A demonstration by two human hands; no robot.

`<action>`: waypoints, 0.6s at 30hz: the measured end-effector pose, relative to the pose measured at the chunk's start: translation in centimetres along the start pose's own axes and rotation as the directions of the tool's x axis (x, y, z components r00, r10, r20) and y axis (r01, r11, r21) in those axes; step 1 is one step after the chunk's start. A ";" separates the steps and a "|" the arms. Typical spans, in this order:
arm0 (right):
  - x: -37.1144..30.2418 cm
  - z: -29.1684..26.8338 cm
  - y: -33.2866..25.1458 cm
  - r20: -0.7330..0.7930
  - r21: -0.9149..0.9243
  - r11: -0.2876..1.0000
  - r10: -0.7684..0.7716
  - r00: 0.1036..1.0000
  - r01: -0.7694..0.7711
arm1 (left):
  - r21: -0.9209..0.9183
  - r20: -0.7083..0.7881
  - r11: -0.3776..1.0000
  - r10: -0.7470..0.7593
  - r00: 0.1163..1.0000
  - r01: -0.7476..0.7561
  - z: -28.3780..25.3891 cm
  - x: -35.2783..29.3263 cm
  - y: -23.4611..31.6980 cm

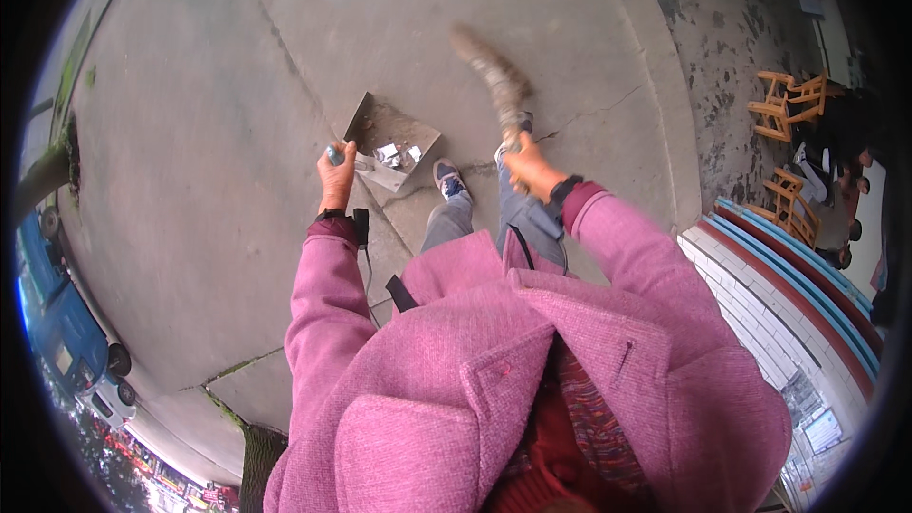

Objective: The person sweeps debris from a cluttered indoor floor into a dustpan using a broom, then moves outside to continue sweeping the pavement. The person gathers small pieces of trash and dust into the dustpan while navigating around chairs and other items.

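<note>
My left hand [336, 177] is closed round the bluish end of a dustpan's handle. The dustpan [382, 176], a metal-looking pan with a dark side wall, is just right of that hand, low over the pavement or on it; I cannot tell which. Inside lie crumpled white and silvery scraps [388, 154] and brown dirt. My right hand [532, 169] grips a short brown brush-like broom [494, 76], smeared by motion. Its head points up and left, beyond my feet and apart from the dustpan.
My shoes [449, 179] stand on grey concrete [209, 133] with cracks and seams. Wooden stools [787, 106] and a seated person [841, 147] are at the right, by a white-tiled ledge [736, 261]. Blue vehicles [71, 332] and tree trunks [258, 461] line the left.
</note>
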State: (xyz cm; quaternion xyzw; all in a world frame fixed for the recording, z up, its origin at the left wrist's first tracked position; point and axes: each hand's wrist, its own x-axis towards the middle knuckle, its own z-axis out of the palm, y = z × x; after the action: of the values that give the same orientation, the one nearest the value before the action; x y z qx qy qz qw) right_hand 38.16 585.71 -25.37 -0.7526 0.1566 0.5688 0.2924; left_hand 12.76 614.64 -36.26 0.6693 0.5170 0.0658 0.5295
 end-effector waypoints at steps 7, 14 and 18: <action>-4.8 0.3 -2.4 0.423 -0.085 0.994 0.091 0.902 -0.061 | 0.030 -0.054 0.994 -0.105 0.993 0.106 -3.8 -1.4 -3.1; -6.7 -0.8 -10.2 0.321 -0.267 0.961 0.018 0.947 0.072 | -0.085 -0.195 0.979 -0.198 0.961 0.185 -6.4 -4.8 -4.6; -1.9 -1.0 -15.0 0.233 -0.213 0.963 -0.115 0.966 0.166 | -0.207 -0.270 0.952 -0.276 0.922 0.224 -7.3 -5.0 -4.0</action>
State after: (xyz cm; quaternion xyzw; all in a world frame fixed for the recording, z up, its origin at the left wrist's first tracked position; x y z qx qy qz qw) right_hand 46.91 596.64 -19.49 -0.7237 0.0025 0.6400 0.2582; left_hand 3.33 615.10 -33.96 0.5321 0.6641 0.1413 0.5058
